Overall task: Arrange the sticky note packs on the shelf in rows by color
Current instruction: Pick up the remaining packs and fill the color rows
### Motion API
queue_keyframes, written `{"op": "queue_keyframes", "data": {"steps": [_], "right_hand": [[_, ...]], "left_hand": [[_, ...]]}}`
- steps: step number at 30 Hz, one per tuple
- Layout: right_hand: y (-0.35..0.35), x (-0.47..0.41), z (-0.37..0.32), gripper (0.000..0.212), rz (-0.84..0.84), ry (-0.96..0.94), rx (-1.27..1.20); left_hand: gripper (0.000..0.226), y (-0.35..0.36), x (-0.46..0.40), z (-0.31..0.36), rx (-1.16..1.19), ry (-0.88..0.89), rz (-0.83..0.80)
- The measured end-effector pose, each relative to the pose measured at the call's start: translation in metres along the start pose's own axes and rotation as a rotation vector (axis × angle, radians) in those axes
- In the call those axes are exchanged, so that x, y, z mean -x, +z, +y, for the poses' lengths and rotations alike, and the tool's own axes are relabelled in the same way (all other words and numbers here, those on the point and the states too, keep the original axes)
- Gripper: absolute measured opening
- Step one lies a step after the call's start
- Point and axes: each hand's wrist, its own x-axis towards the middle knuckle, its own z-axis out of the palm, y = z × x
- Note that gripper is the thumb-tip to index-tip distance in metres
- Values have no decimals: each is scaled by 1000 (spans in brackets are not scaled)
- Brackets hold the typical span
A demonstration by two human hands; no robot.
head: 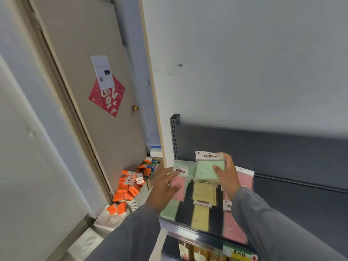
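Holding: right hand [227, 174] grips a green sticky note pack [208, 169] above the shelf [293, 200], thumb across its front.
Left hand [165, 183]: fingers spread and relaxed, over a pink pack [178, 187] at 9 o'clock of the green one; contact unclear.
Rows: yellow packs [202, 204] at 6 o'clock, more pink packs [235, 225] at 4 o'clock.
Floor: orange boxes [128, 187] by the door [90, 129].

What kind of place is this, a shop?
Probably a small shop or its stockroom: a dark metal shelf with a slotted upright, packaged sticky note packs laid out on it, and orange boxes heaped on the floor by a door.
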Motion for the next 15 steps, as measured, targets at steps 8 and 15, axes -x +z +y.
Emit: {"op": "queue_keyframes", "data": {"steps": [8,15], "right_hand": [[106,-44,35,53,1,95,181],[152,-70,53,65,207,125,615]], "left_hand": [[55,-60,-7,-66,138,-62,14],[47,-77,-32,-112,209,-27,-107]]}}
